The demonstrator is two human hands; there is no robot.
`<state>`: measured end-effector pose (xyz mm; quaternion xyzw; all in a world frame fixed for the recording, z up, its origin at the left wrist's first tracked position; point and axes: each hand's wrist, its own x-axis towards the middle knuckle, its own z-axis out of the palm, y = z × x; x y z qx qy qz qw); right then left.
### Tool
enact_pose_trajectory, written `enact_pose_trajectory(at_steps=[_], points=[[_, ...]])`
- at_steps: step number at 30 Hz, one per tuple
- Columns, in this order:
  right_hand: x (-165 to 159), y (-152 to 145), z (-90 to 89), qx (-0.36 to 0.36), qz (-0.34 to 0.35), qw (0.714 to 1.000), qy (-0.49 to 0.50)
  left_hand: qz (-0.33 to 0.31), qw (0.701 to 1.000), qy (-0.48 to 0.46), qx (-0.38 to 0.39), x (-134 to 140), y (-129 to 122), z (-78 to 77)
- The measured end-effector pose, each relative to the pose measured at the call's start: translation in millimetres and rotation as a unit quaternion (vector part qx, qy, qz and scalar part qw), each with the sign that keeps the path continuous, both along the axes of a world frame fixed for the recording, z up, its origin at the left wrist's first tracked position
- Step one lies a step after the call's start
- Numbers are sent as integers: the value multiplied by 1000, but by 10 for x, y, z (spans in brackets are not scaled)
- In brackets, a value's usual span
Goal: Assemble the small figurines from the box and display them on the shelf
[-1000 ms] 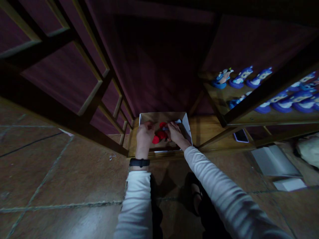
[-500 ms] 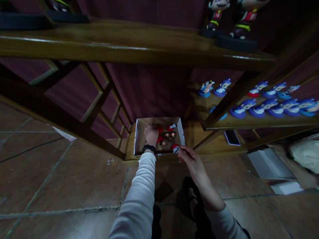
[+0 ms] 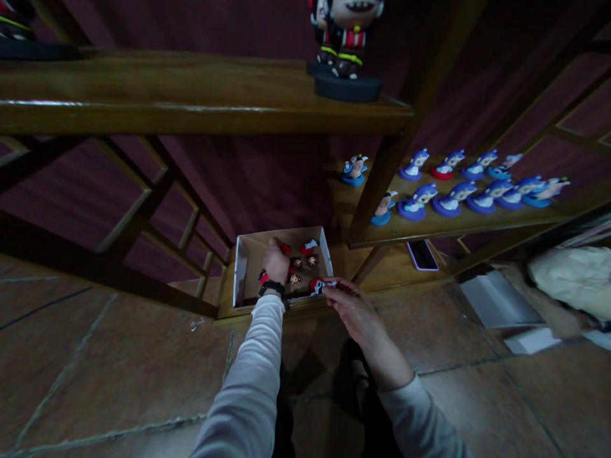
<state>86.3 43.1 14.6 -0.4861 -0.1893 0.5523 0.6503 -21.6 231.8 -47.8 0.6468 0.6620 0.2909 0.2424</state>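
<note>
A shallow cardboard box (image 3: 242, 273) on the low wooden shelf holds several small figurines with red parts. My left hand (image 3: 275, 262) reaches down into it, back upward, close to a red piece (image 3: 286, 249); its fingertips are hidden. With thumb and fingers pinched, my right hand (image 3: 356, 312) holds a small red-and-white figurine (image 3: 316, 286) over the box's front right corner. A red figurine with a white part (image 3: 308, 247) lies near the back right of the box. Small dark-haired figure parts (image 3: 312, 260) lie in the middle.
Several blue-and-purple figurines (image 3: 451, 198) stand on a shelf to the right, with a phone (image 3: 422, 256) below. A wooden beam (image 3: 200, 117) and larger figurines (image 3: 352, 57) overhang the box. Lattice bars (image 3: 157, 191) flank its left. A grey-white box (image 3: 501, 299) sits at right.
The camera view has shifted, so the shelves and box appear further left. My left hand stays in the box. My right hand still holds the figurine, now tilted sideways over the box's edge.
</note>
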Motion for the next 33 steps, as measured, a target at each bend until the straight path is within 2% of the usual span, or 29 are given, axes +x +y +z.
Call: enact_pose_trajectory(at_steps=[3,5,7,9,11,12,14,17,20,23,28,33], points=[[11,51,2,12,-22,999,26,21,996,-74,33,-5,-167,156],[22,73,1,19,-34,999,29,3,978,-209,-14,-31,-399,227],[35,79,-3,25,-42,998,27,-27,920,-376,-109,-73,-696,262],[44,75,-14,34,-46,998,10,-4,844,-502,-187,-114,-978,274],[45,71,-34,38,-46,998,-36,29,778,-580,-239,-135,-1168,283],[41,71,-48,38,-45,996,-69,41,755,-604,-252,-134,-1219,291],[27,77,-84,36,-44,988,-146,50,731,-630,-258,-110,-1253,315],[7,89,-143,44,-51,954,-291,38,731,-637,-243,-59,-1236,360],[10,89,-181,57,-52,893,-444,18,735,-636,-234,-38,-1250,388],[25,89,-188,60,-45,845,-529,5,742,-627,-237,-40,-1291,390],[23,122,-197,46,-34,817,-573,-21,746,-619,-244,-27,-1327,399],[36,141,-244,26,-31,803,-594,-56,742,-622,-244,-15,-1338,402]])
